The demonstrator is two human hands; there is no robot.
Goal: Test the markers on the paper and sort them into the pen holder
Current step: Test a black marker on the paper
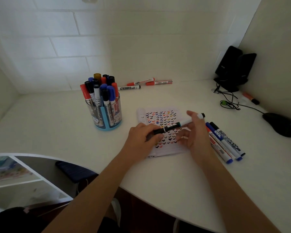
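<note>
A black-capped white marker (183,122) is held level above the paper (160,118), which is covered in rows of coloured check marks. My left hand (144,137) grips the marker's black cap end. My right hand (194,132) holds its white barrel near the far end. The clear and blue pen holder (107,115) stands to the left, packed with several upright markers. Three markers (225,142) lie side by side on the desk just right of my right hand. Three more markers (144,83) lie at the back by the wall.
The white desk (57,125) sits in a walled corner. A black mouse (279,124) with its cable and two black speakers (233,68) occupy the right back. An orange highlighter (251,98) lies near the right wall. A shelf unit (20,179) stands at lower left.
</note>
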